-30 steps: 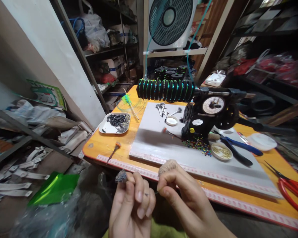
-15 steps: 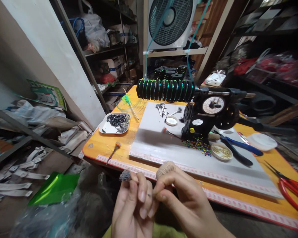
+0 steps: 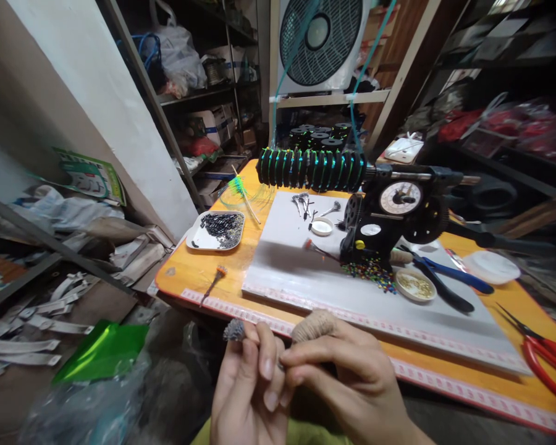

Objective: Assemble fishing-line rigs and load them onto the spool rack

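My left hand [image 3: 254, 383] is closed around a small bundle with a bristly grey head [image 3: 233, 330]. The head pokes out on the left of the thumb; the rest of the bundle is hidden in the fingers. Beside it, my right hand [image 3: 352, 377] pinches thumb and fingertip together against the left fingers, on something too small to make out. A beige ribbed cover [image 3: 312, 326] wraps one raised finger of the right hand. Both hands are held in front of the table's near edge. Lying beyond them is an orange-headed bundle [image 3: 220, 272] with a dark stem.
A black hand-cranked machine [image 3: 370, 228] with a dial stands on a grey board [image 3: 287, 259]. Around it are coloured beads [image 3: 370, 276], a dish of gold bits [image 3: 416, 286], blue-and-black pliers [image 3: 449, 278] and red-handled scissors [image 3: 547, 358]. A white tray [image 3: 197, 242] holds small black parts.
My right hand has shifted slightly to the left, its pinching fingertips closer against the left fingers. The left hand keeps its hold on the grey-headed bundle. The camera view has moved a little.
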Demonstrator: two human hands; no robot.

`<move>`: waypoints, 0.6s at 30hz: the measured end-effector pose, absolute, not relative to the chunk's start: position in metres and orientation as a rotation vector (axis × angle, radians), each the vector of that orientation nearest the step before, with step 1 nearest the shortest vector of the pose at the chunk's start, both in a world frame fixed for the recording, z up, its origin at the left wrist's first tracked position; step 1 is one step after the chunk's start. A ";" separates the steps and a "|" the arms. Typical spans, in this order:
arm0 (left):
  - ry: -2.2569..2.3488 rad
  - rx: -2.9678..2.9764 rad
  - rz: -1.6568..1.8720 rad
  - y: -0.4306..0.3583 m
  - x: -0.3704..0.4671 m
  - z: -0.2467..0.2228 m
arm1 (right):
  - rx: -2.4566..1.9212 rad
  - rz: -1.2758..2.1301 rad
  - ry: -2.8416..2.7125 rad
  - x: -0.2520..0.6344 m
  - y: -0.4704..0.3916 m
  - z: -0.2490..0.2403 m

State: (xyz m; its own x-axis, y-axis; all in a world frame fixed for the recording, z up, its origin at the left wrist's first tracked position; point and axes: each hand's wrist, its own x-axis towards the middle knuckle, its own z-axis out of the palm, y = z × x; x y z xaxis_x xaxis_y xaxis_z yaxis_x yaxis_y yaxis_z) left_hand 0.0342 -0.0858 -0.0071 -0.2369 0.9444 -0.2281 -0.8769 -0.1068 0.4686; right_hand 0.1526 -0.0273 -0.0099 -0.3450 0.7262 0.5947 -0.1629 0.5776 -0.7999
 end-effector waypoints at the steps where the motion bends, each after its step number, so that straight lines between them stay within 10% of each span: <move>1: 0.607 0.146 1.703 -0.086 0.034 -0.008 | -0.466 0.972 -1.690 0.153 -0.027 -0.010; 18: 0.868 0.625 1.586 -0.086 0.035 -0.018 | -0.601 0.905 -1.753 0.155 -0.034 -0.016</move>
State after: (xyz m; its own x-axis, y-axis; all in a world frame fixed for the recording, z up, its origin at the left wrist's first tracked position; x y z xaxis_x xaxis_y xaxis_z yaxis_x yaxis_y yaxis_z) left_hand 0.0347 -0.0865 -0.0179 -0.1935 0.9789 -0.0653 -0.5827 -0.0611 0.8104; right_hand 0.1548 -0.0339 -0.0165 -0.3468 0.7516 0.5611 -0.0224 0.5914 -0.8061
